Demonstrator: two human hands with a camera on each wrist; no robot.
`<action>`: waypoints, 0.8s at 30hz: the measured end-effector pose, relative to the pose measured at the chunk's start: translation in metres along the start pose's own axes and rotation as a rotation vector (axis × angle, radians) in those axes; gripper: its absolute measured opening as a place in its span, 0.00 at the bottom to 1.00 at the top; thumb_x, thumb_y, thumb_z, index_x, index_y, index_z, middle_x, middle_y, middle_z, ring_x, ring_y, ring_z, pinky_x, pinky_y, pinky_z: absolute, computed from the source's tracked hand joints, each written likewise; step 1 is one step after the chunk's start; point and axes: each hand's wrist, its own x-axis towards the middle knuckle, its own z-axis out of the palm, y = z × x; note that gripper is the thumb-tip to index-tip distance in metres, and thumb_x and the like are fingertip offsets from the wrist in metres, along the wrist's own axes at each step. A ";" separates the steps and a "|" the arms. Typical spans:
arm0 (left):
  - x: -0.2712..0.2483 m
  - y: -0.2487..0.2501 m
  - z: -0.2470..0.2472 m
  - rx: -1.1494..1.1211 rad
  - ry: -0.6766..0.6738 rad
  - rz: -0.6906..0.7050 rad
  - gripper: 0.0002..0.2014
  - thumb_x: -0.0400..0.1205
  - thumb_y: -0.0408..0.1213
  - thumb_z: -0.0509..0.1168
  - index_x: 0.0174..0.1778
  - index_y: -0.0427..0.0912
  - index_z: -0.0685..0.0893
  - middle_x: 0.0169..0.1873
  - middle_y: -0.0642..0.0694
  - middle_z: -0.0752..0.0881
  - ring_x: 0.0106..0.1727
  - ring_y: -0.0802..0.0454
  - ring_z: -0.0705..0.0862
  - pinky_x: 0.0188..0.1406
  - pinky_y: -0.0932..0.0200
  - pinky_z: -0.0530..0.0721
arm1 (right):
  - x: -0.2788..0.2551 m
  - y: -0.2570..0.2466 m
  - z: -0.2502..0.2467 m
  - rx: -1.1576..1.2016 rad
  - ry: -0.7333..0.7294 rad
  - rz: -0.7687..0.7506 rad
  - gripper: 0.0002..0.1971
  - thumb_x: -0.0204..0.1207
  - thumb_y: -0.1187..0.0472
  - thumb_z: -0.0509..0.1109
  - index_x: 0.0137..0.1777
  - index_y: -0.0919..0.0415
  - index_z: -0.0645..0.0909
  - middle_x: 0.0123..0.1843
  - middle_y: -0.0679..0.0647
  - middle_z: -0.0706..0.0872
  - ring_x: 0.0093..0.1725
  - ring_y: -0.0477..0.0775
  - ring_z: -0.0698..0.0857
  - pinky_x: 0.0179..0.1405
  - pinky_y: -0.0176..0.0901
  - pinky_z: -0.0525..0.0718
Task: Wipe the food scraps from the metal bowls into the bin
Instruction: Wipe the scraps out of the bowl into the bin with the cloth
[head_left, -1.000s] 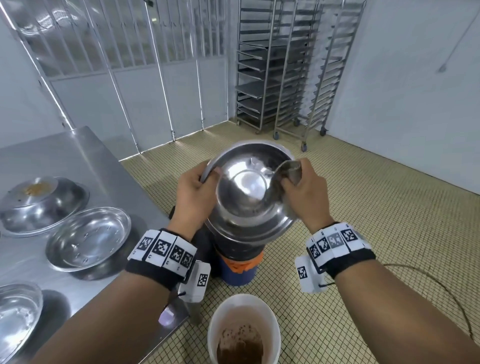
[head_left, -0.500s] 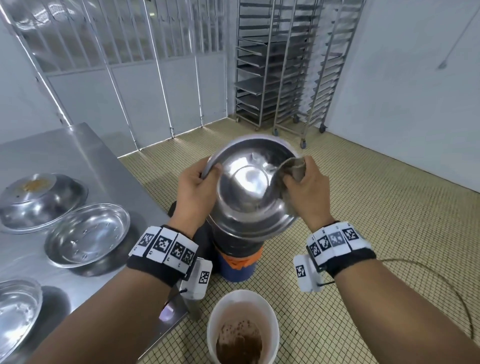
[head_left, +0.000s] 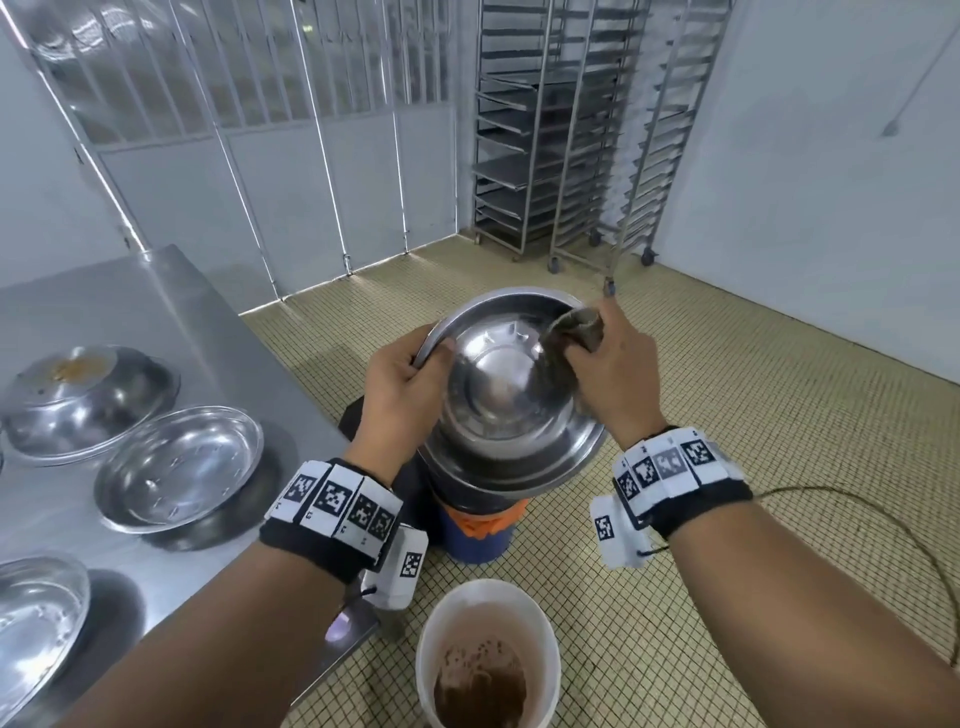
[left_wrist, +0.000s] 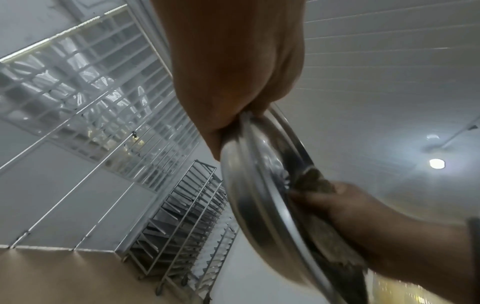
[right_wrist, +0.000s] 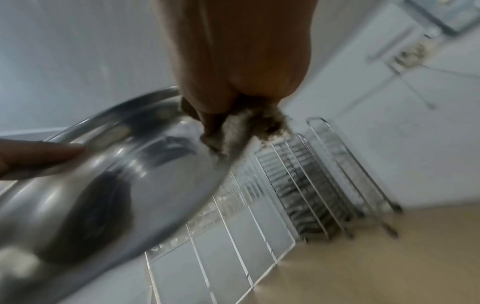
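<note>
A metal bowl (head_left: 498, 400) is held tilted toward me above a dark bin (head_left: 467, 525) with a blue base and orange band. My left hand (head_left: 410, 384) grips its left rim, thumb inside. My right hand (head_left: 608, 374) holds a grey-brown cloth (head_left: 576, 327) pressed against the upper right inner wall. In the left wrist view the bowl (left_wrist: 262, 197) shows edge-on with the cloth (left_wrist: 314, 183) at its rim. In the right wrist view the cloth (right_wrist: 239, 127) is bunched under my fingers on the bowl (right_wrist: 116, 185). Its inside looks shiny.
A steel table (head_left: 156, 322) on the left carries an upturned bowl (head_left: 88, 400) with scraps on top and two open bowls (head_left: 182, 467), (head_left: 31, 623). A white bucket (head_left: 488, 654) with brown scraps stands on the tiled floor near me. Tray racks (head_left: 582, 130) stand at the back.
My right hand has slid the cloth up the bowl's right side toward the upper rim. The bowl has been raised a little; the left hand's grip is unchanged.
</note>
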 end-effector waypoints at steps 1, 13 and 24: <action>0.000 -0.001 -0.001 -0.037 0.047 -0.009 0.11 0.89 0.35 0.67 0.42 0.43 0.90 0.29 0.51 0.87 0.32 0.51 0.86 0.32 0.57 0.85 | -0.008 0.003 0.005 0.062 0.009 0.088 0.13 0.80 0.59 0.77 0.61 0.57 0.80 0.46 0.45 0.88 0.39 0.47 0.85 0.42 0.38 0.84; 0.013 -0.001 -0.018 0.220 -0.144 0.050 0.11 0.89 0.33 0.64 0.60 0.55 0.83 0.44 0.55 0.89 0.40 0.63 0.88 0.35 0.70 0.84 | -0.005 0.012 0.001 -0.038 -0.129 -0.027 0.11 0.83 0.58 0.73 0.61 0.57 0.78 0.40 0.46 0.86 0.33 0.42 0.83 0.30 0.27 0.76; 0.013 -0.007 -0.005 -0.090 0.092 -0.025 0.11 0.90 0.30 0.65 0.54 0.48 0.92 0.35 0.55 0.92 0.36 0.56 0.89 0.35 0.62 0.86 | -0.023 0.005 0.019 0.190 0.046 0.128 0.12 0.82 0.56 0.76 0.60 0.57 0.80 0.43 0.42 0.87 0.39 0.40 0.87 0.38 0.35 0.89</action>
